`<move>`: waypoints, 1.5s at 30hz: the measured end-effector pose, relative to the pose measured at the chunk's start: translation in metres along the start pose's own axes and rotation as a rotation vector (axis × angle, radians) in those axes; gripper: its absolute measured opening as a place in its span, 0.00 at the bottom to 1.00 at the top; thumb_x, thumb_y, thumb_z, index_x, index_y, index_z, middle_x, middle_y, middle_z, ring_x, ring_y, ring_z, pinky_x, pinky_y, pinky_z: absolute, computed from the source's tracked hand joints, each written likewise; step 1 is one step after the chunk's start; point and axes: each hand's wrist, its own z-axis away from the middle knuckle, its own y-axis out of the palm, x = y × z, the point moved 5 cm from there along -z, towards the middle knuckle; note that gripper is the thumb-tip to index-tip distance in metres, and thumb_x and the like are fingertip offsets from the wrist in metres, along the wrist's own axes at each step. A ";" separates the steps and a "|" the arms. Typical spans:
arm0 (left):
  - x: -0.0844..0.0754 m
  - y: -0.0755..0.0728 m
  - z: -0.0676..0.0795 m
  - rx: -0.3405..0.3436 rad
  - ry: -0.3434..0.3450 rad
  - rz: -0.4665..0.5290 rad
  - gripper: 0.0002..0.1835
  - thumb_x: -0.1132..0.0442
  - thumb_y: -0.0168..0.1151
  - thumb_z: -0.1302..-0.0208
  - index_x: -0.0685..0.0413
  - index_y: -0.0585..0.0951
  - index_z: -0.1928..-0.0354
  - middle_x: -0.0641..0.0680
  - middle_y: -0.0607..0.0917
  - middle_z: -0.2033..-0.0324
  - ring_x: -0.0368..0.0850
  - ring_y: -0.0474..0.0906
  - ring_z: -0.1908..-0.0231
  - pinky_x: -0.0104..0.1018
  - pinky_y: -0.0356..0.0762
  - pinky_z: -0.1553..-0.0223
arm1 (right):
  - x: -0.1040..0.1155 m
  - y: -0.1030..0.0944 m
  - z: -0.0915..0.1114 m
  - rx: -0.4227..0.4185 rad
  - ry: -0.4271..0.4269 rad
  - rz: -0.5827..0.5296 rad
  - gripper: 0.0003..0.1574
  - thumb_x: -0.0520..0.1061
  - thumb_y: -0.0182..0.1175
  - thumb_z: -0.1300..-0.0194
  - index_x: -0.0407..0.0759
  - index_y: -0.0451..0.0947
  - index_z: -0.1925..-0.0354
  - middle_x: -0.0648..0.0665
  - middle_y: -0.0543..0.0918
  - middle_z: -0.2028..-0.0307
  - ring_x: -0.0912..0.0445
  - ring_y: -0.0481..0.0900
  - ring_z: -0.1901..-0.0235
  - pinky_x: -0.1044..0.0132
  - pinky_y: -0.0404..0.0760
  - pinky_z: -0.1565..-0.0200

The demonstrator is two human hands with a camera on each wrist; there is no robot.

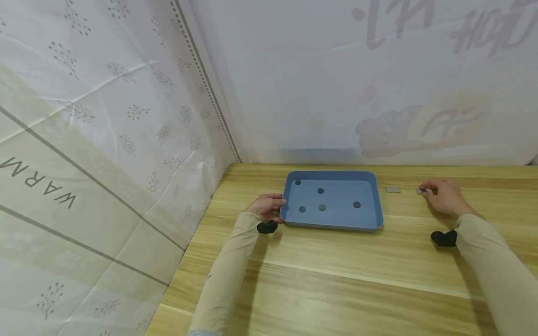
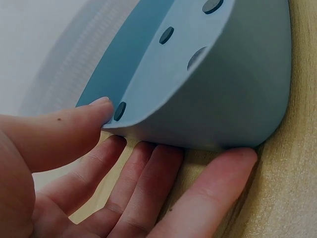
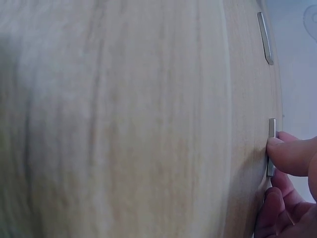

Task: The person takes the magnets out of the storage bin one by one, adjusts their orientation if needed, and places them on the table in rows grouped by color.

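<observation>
A shallow blue tray [image 1: 340, 223] lies on the wooden table, with several small dark round discs [image 1: 322, 207] scattered over its floor. My left hand [image 1: 267, 207] holds the tray's left end; in the left wrist view the thumb [image 2: 74, 131] is at the rim and the other fingers touch the outer wall. To the right of the tray, my right hand [image 1: 447, 198] pinches a small flat grey rectangular piece [image 3: 272, 130] between thumb and fingers, which partly cover it. A second such rectangular piece [image 1: 392, 190] lies between the tray and that hand.
The wooden table [image 1: 336, 280] meets a pale printed cloth [image 1: 294, 93] along its back edge. Another patterned cloth [image 1: 126, 140] hangs along the left side. A black wrist piece [image 1: 267, 227] sits under the left wrist and another [image 1: 443, 239] by the right.
</observation>
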 end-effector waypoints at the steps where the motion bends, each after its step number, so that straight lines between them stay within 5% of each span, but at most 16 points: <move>1: 0.000 0.000 0.000 0.000 0.000 0.001 0.25 0.69 0.55 0.31 0.62 0.67 0.33 0.66 0.77 0.44 0.52 0.77 0.51 0.63 0.74 0.47 | 0.000 0.000 0.000 0.000 0.002 0.000 0.15 0.38 0.52 0.30 0.28 0.74 0.50 0.25 0.75 0.58 0.38 0.67 0.59 0.55 0.64 0.63; 8: 0.001 -0.001 -0.002 0.007 -0.001 -0.005 0.26 0.69 0.55 0.31 0.62 0.66 0.32 0.67 0.76 0.43 0.54 0.76 0.49 0.64 0.72 0.45 | 0.000 0.000 0.000 -0.008 0.010 0.000 0.16 0.38 0.52 0.30 0.27 0.74 0.50 0.23 0.75 0.55 0.35 0.69 0.57 0.46 0.66 0.59; 21: 0.002 0.000 -0.003 0.000 -0.003 0.004 0.27 0.69 0.56 0.32 0.62 0.66 0.32 0.68 0.75 0.42 0.55 0.76 0.48 0.65 0.72 0.45 | 0.000 -0.002 0.002 -0.028 -0.005 -0.018 0.17 0.37 0.54 0.32 0.25 0.74 0.50 0.22 0.76 0.56 0.34 0.72 0.57 0.48 0.70 0.61; 32: 0.003 -0.001 -0.003 0.007 -0.008 0.003 0.27 0.69 0.55 0.31 0.61 0.66 0.32 0.67 0.76 0.42 0.54 0.76 0.49 0.63 0.74 0.46 | 0.000 -0.003 0.005 0.039 0.024 -0.044 0.26 0.39 0.57 0.37 0.25 0.69 0.44 0.18 0.72 0.51 0.30 0.69 0.52 0.38 0.70 0.56; 45: 0.002 -0.002 -0.004 -0.008 -0.006 0.031 0.27 0.70 0.56 0.32 0.62 0.65 0.32 0.68 0.75 0.42 0.55 0.75 0.47 0.64 0.72 0.44 | 0.046 -0.004 0.002 -0.013 -0.011 -0.112 0.30 0.48 0.53 0.28 0.30 0.65 0.37 0.24 0.66 0.40 0.30 0.64 0.45 0.37 0.68 0.51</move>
